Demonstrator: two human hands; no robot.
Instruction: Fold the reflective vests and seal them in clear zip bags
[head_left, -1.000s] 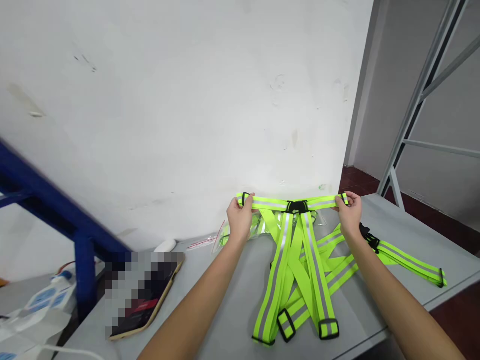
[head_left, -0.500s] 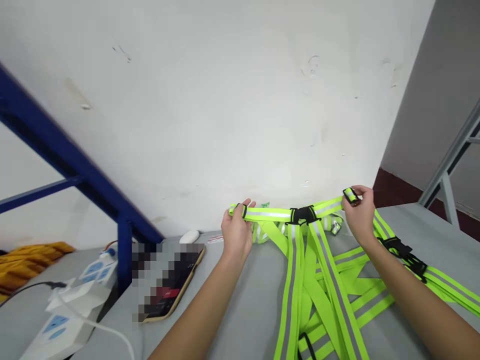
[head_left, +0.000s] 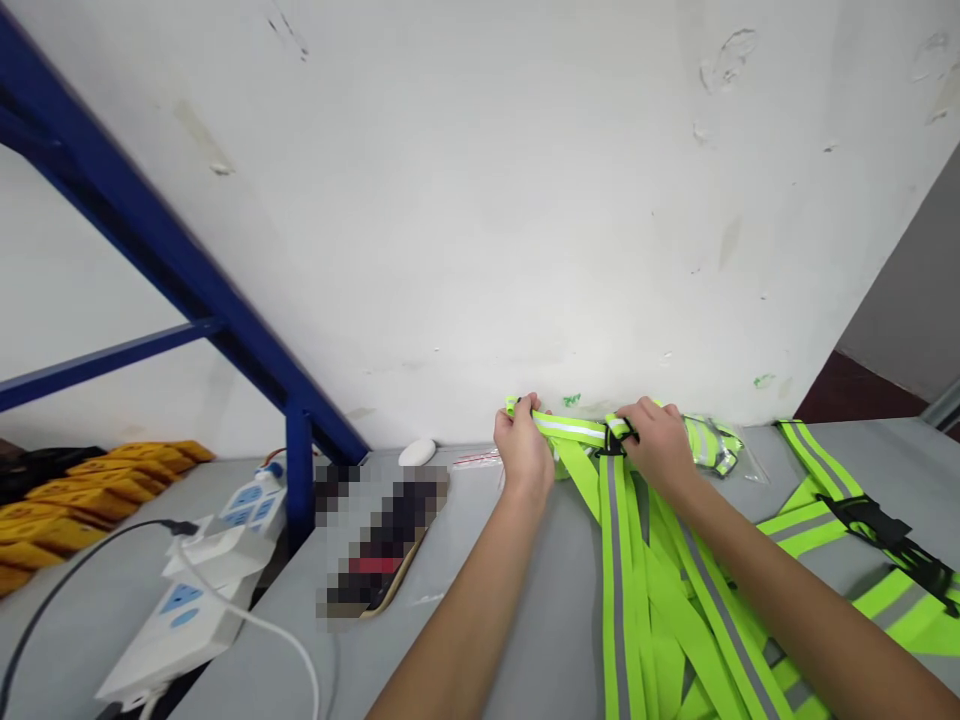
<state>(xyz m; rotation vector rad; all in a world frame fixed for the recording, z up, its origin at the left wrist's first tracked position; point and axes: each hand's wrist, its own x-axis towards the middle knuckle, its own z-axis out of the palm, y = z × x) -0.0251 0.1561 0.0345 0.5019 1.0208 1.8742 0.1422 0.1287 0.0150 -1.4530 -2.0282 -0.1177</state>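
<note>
A neon-yellow reflective harness (head_left: pixel 617 560) with grey stripes hangs down in long straps from a short horizontal strap. My left hand (head_left: pixel 523 447) pinches the left end of that strap, near a slider. At its right, my right hand (head_left: pixel 658 438) is closed on the strap beside a black buckle (head_left: pixel 616 432); the fingers partly hide it. Behind the hands, near the wall, lies a clear bag (head_left: pixel 709 445) with folded reflective straps inside. More neon straps with an open-looking black buckle (head_left: pixel 870 520) lie on the grey table at the right.
Left of my arm are a phone (head_left: pixel 386 545) and a white oval object (head_left: pixel 417 452). White power strips (head_left: pixel 202 620) with cables stand beside a blue metal frame (head_left: pixel 298 460). Yellow fabric (head_left: pixel 97 490) is piled at far left. A white wall (head_left: pixel 487 200) rises behind the table (head_left: pixel 480 640).
My right hand has moved left along the strap from its right end to the black buckle. My left hand still pinches the left end. The view has shifted left.
</note>
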